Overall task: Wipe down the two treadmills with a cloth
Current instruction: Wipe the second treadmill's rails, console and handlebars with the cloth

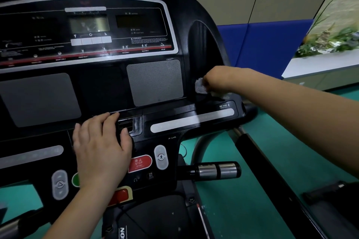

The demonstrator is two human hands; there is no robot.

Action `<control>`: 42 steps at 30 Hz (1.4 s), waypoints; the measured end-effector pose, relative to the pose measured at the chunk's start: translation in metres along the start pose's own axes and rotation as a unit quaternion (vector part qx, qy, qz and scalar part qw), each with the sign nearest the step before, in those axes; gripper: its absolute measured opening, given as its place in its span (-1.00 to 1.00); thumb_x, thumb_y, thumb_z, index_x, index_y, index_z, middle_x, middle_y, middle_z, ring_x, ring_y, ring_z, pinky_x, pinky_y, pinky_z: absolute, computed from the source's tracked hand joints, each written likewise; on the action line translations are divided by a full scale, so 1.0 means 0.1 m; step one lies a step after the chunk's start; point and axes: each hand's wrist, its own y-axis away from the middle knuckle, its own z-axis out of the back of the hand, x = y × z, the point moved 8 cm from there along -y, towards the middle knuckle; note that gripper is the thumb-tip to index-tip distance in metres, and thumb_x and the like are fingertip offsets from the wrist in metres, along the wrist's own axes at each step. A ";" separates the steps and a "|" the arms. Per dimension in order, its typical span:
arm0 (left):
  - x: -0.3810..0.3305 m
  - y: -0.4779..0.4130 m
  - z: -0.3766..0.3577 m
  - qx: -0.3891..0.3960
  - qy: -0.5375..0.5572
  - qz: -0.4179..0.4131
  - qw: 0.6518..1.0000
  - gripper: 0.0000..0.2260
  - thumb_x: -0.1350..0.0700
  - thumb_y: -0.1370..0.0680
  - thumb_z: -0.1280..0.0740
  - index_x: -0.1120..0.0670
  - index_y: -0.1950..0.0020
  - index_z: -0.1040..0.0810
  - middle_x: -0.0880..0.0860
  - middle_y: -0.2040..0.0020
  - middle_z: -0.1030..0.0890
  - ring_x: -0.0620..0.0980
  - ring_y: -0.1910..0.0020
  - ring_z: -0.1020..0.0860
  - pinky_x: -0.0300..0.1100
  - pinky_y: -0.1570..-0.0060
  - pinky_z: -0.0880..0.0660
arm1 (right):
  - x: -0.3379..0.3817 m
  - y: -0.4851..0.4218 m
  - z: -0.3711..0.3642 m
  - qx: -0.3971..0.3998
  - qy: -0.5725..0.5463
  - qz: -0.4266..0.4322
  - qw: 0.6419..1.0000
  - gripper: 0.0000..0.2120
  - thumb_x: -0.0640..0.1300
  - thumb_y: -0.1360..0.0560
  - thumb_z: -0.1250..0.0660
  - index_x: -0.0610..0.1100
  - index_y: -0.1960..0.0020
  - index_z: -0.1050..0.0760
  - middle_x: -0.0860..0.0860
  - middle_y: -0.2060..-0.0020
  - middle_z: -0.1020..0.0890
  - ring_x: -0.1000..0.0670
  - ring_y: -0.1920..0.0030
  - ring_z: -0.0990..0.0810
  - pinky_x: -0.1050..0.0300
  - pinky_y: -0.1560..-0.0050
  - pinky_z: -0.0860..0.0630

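At the black treadmill console's (108,83) right recess, right hand (215,79) pinches a grey cloth (201,86); left hand (101,147), spread flat, should steady while strokes overlap.

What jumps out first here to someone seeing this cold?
The black Johnson treadmill console fills the left and centre of the view. At its right side, the right hand presses a bunched grey cloth into the recessed pocket there. The left hand lies flat and open on the lower panel, just left of the red STOP button.
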 end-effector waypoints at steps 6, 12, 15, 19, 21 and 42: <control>0.00 -0.01 -0.01 -0.005 0.000 0.005 1.000 -0.57 -0.03 -0.50 -0.13 0.15 -0.27 -0.50 0.15 -0.22 -0.49 0.18 -0.27 -0.37 0.13 -0.47 -0.05 | 0.06 0.00 -0.05 0.028 -0.019 0.044 0.998 -0.69 0.01 -0.63 -0.14 -0.04 -0.31 -0.46 -0.05 -0.20 -0.55 -0.11 -0.20 -0.50 0.12 -0.15 -0.37; 0.00 0.00 0.00 -0.005 0.002 0.004 1.000 -0.58 -0.02 -0.50 -0.14 0.14 -0.27 -0.50 0.14 -0.22 -0.49 0.17 -0.28 -0.37 0.13 -0.47 -0.05 | 0.05 0.16 -0.07 0.018 -0.191 0.062 0.979 -0.86 -0.15 -0.61 -0.21 -0.01 -0.09 -0.52 0.18 0.24 -0.51 0.33 0.30 -0.51 0.52 0.32 -0.32; -0.01 0.00 0.00 -0.004 0.006 0.006 1.000 -0.58 -0.02 -0.50 -0.14 0.14 -0.27 -0.50 0.14 -0.22 -0.49 0.17 -0.28 -0.37 0.12 -0.47 -0.05 | 0.13 0.06 -0.01 -0.010 -0.050 0.052 0.997 -0.78 -0.08 -0.59 -0.22 -0.03 -0.20 -0.53 0.03 -0.10 -0.58 -0.02 -0.08 -0.52 0.22 -0.04 -0.38; 0.01 0.00 0.02 -0.006 0.009 0.004 1.000 -0.58 -0.02 -0.50 -0.14 0.13 -0.27 -0.50 0.13 -0.22 -0.49 0.17 -0.28 -0.37 0.12 -0.47 -0.05 | 0.19 0.07 -0.17 0.062 0.248 -0.007 0.967 -0.85 -0.15 -0.44 -0.38 -0.08 0.05 -0.43 0.06 0.13 -0.53 -0.08 0.10 -0.52 0.11 0.16 -0.49; 0.00 0.00 0.02 -0.007 0.011 0.003 1.000 -0.58 -0.02 -0.50 -0.14 0.14 -0.27 -0.51 0.13 -0.21 -0.50 0.16 -0.27 -0.38 0.11 -0.47 -0.05 | 0.14 0.03 -0.16 0.049 0.245 -0.032 0.968 -0.79 -0.22 -0.46 -0.32 -0.08 -0.09 -0.54 0.02 0.08 -0.57 -0.09 0.13 -0.52 0.07 0.14 -0.55; 0.00 -0.01 0.02 -0.007 0.009 0.008 1.000 -0.59 -0.02 -0.50 -0.15 0.14 -0.26 -0.51 0.12 -0.21 -0.50 0.15 -0.26 -0.39 0.11 -0.46 -0.06 | 0.03 -0.12 -0.05 -0.196 -0.064 0.137 0.969 -0.81 -0.23 -0.46 -0.39 -0.16 -0.08 -0.60 -0.11 0.01 -0.55 -0.12 0.01 -0.55 0.07 -0.05 -0.48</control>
